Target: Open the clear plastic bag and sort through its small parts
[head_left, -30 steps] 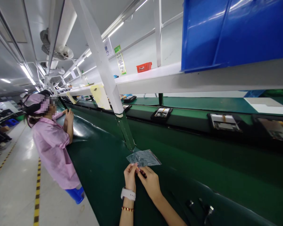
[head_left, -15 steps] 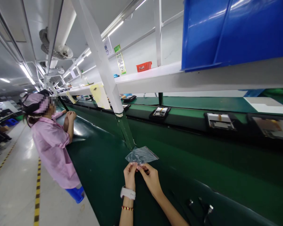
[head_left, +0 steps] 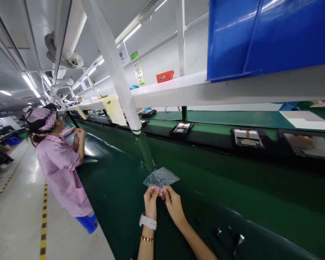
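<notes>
My left hand (head_left: 151, 198), with a white watch and a bead bracelet on the wrist, is closed in a pinch. My right hand (head_left: 173, 203) is closed beside it, thumb and forefinger pressed together. Between the fingertips shows a tiny shiny, reddish thing, too small to name. A clear plastic zip bag (head_left: 162, 177) lies on the green bench mat (head_left: 119, 202) just beyond both hands, with small pieces hard to make out at its near side. Cables with metal plugs (head_left: 240, 239) lie on the mat to the right of my right forearm.
A white post (head_left: 112, 65) with a green foot stands behind the bag. Opened tablet-like devices (head_left: 248, 138) sit in black trays along the line. Overhead, a shelf (head_left: 173, 90) carries a blue bin (head_left: 271, 39) and a red bin (head_left: 164, 76). A co-worker in pink (head_left: 59, 169) is at the left.
My fingertips have moved slightly apart, and more of the reddish thing shows between them. The devices on the line appear shifted slightly left.
</notes>
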Tool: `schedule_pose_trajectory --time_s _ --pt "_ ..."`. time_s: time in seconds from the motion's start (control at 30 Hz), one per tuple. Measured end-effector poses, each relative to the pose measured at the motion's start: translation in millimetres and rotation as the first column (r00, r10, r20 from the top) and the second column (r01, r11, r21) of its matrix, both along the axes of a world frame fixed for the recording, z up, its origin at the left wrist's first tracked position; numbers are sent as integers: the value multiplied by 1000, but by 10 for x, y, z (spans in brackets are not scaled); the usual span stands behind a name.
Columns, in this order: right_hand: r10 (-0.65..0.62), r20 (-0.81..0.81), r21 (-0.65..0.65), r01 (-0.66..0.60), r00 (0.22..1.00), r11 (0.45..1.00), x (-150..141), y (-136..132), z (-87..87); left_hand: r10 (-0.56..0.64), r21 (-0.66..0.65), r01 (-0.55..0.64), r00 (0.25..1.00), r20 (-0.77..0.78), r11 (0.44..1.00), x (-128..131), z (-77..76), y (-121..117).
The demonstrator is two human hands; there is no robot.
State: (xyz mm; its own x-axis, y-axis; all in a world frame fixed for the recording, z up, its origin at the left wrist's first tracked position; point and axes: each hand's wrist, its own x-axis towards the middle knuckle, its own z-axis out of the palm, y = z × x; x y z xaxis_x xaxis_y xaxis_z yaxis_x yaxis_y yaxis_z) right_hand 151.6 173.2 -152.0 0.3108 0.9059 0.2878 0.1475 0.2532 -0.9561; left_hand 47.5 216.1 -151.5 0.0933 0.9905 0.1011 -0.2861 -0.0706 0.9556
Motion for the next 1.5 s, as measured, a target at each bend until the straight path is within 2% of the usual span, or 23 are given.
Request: schedule_pose_trajectory --time_s 0.17,0.63,0.93,1.1,1.27,1.5 --pt "16 -15 -1 -17 1000 1000 -8 3 35 60 -12 -59 998 36 998 -28 19 31" --pt "22 -6 13 -22 1000 1000 -3 -2 7 46 -80 -40 996 82 996 19 154 -56" --pt "24 -5 12 -23 1000 1000 -13 -51 137 102 -127 -84 985 141 988 11 133 -37" --pt "36 -59 40 -34 998 999 -2 -47 129 58 -113 -40 987 153 993 37 164 -62" --pt "44 -135 25 -41 990 999 7 -43 91 59 -103 -48 993 100 993 40 190 -74" --pt "75 -303 26 -71 950 997 -7 -31 83 75 -194 -43 984 159 980 52 238 -102"
